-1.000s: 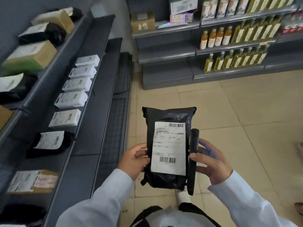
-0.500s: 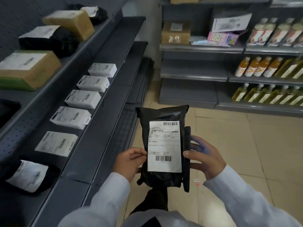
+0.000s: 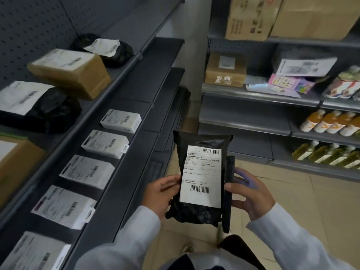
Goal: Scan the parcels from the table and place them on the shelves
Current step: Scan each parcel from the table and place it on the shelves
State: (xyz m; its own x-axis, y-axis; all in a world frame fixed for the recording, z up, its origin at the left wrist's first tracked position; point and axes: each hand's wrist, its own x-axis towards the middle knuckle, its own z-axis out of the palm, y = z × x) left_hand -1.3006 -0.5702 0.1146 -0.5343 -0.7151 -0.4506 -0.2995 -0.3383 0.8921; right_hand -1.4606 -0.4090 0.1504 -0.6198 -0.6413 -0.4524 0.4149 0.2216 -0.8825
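Note:
A black plastic parcel (image 3: 196, 212) with a white barcode label is held upright in front of me, label facing me. My left hand (image 3: 161, 193) grips its left edge. My right hand (image 3: 251, 195) holds a black handheld scanner (image 3: 228, 191) pressed against the parcel's right edge, thumb on the front. The grey shelves (image 3: 136, 121) run along my left, at arm's length from the parcel.
The left shelves carry a row of white boxes (image 3: 120, 120), brown cartons (image 3: 72, 71) and black bagged parcels (image 3: 46, 112). Ahead on the right, another shelf unit (image 3: 259, 96) holds cartons, papers and bottled drinks (image 3: 329, 123). Beige tiled floor lies below.
The view has tilted up and moved closer to the left shelves. Both hands keep the same hold on the parcel and scanner.

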